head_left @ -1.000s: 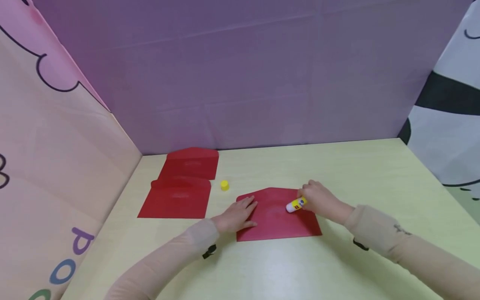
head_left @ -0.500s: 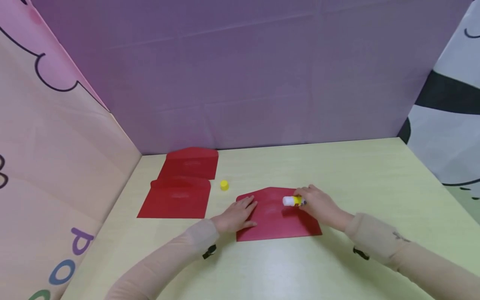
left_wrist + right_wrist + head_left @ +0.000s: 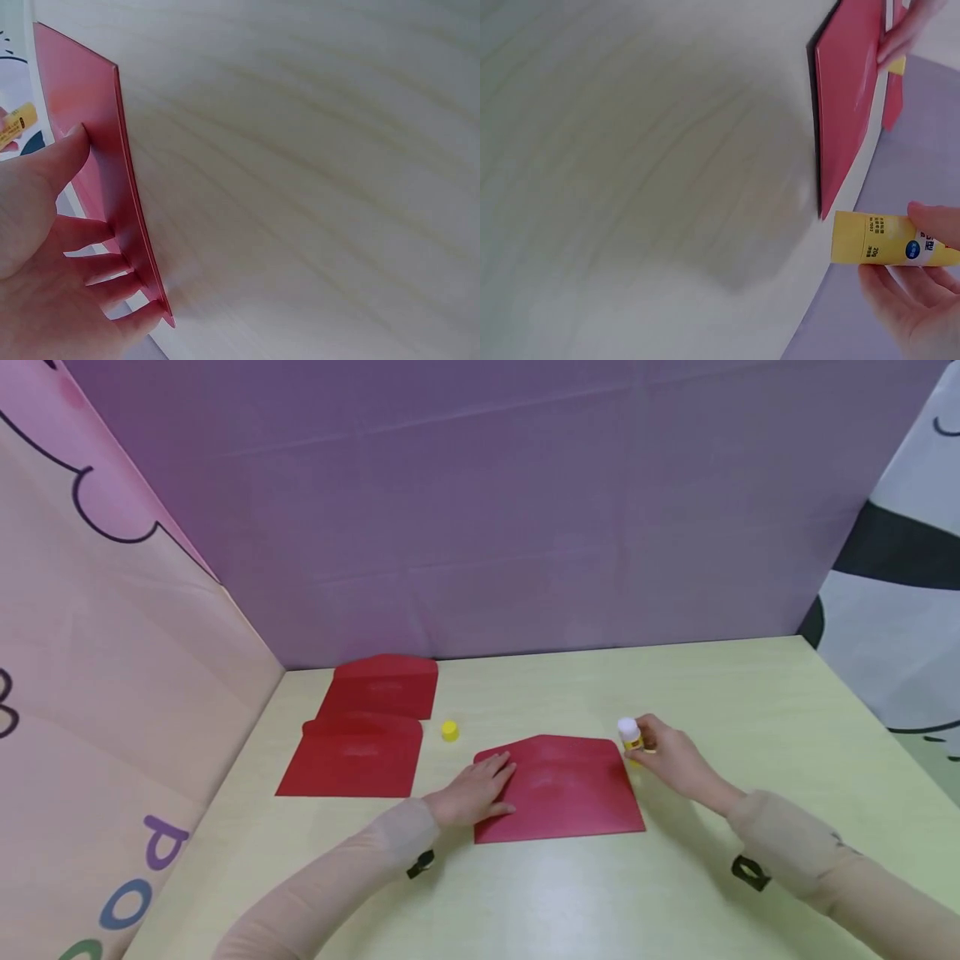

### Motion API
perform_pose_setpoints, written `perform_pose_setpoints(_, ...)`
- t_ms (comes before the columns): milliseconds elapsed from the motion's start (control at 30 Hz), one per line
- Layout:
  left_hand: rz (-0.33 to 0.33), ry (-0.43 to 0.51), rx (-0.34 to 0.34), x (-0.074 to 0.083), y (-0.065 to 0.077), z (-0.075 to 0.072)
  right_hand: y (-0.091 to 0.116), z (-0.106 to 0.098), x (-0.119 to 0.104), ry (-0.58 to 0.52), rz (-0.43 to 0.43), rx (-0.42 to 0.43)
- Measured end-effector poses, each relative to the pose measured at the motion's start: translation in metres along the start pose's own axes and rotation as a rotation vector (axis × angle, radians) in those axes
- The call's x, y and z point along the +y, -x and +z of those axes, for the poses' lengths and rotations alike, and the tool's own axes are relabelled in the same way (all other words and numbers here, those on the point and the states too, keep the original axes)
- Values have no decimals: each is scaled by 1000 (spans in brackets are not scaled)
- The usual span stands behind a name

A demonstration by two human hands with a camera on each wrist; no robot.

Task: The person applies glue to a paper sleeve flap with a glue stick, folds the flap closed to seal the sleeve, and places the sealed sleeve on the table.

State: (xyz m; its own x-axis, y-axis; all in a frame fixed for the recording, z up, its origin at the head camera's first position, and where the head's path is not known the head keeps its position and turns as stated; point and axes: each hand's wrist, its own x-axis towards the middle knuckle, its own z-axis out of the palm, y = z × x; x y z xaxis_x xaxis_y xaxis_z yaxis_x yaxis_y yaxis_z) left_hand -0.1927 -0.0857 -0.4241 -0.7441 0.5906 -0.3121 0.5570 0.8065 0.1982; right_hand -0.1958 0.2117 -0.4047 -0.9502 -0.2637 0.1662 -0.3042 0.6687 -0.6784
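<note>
A red envelope with its flap unfolded lies flat on the table. My left hand rests on its left side, fingers spread and pressing the paper; the left wrist view shows the thumb and fingertips on the red surface. Just beyond the envelope's right edge, my right hand holds a glue stick with a white top end and yellow label, standing roughly upright. In the right wrist view the thumb and fingers pinch the yellow glue stick. Its yellow cap sits apart, behind the left hand.
Two more red envelopes lie at the left, the nearer envelope overlapping the farther envelope. A purple backdrop rises along the table's back edge. Printed side panels stand left and right. Bare table spreads to the right.
My right hand has moved right with the glue stick, from over the envelope to beyond its right edge. The glue stick has turned from lying sideways to upright. My left hand stays put.
</note>
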Motion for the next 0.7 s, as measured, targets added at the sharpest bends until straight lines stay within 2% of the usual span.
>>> perform_pose_setpoints(700,-16,0,-4,-2,-4,3,9,-40,39,-65,183,101)
